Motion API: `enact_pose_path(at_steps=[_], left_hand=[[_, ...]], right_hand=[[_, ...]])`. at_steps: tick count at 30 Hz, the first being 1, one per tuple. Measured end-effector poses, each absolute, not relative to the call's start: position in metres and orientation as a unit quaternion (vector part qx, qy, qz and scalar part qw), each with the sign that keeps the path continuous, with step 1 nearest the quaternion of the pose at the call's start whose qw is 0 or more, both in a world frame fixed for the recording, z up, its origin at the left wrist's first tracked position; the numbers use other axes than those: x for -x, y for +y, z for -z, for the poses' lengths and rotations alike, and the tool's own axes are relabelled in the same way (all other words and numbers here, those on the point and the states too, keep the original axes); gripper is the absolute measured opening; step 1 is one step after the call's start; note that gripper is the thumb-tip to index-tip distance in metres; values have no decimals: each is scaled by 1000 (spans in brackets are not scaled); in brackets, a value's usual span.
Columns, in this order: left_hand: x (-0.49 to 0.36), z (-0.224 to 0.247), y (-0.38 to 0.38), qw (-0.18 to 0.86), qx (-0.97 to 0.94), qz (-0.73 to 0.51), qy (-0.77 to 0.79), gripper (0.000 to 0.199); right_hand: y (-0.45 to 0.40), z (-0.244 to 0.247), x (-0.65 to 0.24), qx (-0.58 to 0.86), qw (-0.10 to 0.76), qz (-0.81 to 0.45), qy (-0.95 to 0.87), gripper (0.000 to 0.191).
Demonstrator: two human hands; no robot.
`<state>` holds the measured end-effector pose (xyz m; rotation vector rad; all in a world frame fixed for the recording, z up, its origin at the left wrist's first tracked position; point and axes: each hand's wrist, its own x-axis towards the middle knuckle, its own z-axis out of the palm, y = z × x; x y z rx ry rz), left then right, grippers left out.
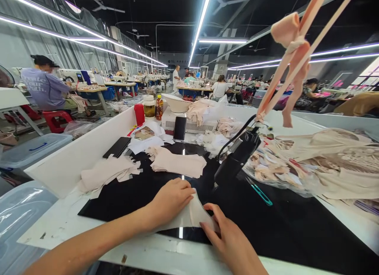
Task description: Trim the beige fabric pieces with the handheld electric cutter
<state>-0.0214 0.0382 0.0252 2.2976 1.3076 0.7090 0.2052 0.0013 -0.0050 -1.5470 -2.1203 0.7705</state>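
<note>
A pale, off-white fabric piece [194,212] lies near the front of a glossy black work surface [284,223]. My left hand [173,200] rests over its upper left part, fingers curled with the tips pressed on the cloth's top corner. At the right edge, my right hand [229,233] grips the same cloth between thumb and forefinger. Beyond my hands are a stack of pale cut fabric pieces [177,163] and, to its left, a looser pile of pieces [108,171]. Teal thread snips [260,193] lie to the right.
A black corded device [237,156] stands tilted at centre right, below hanging peach fabric strips [296,58]. Beige garments [334,156] and scraps heap on the right. Behind are a phone [179,128], a white appliance [201,126] and a jar [149,107]. Co-workers sit at other tables.
</note>
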Motion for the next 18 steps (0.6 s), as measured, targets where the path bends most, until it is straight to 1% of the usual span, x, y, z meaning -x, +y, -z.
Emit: enact_pose_path(at_steps=[2, 4, 6, 9, 11, 13, 15, 16, 18], left_hand=[[15, -21, 28, 124, -867, -209, 435, 13], [9, -16, 19, 35, -901, -163, 401, 8], [5, -13, 12, -14, -913, -142, 382, 9], [1, -11, 7, -13, -918, -144, 369, 12], [-1, -9, 6, 1, -921, -152, 358, 12], [-4, -6, 6, 6, -925, -164, 342, 12], [-6, -2, 7, -2, -925, -178, 335, 14], [-7, 0, 8, -10, -924, -184, 336, 16], [-8, 4, 11, -33, -915, -192, 354, 24]], right_hand=[[-2, 14, -210, 558, 237, -252, -754, 36], [-5, 17, -215, 552, 266, -245, -751, 30], [-3, 14, -224, 548, 269, -260, -748, 27], [6, 1, -246, 573, 241, -286, -729, 36], [16, -10, -262, 603, 253, -266, -709, 45], [26, -19, -273, 631, 286, -232, -683, 58], [36, -27, -278, 639, 334, -212, -659, 73], [42, -31, -278, 634, 362, -209, -650, 78], [54, -40, -272, 606, 418, -223, -639, 78]])
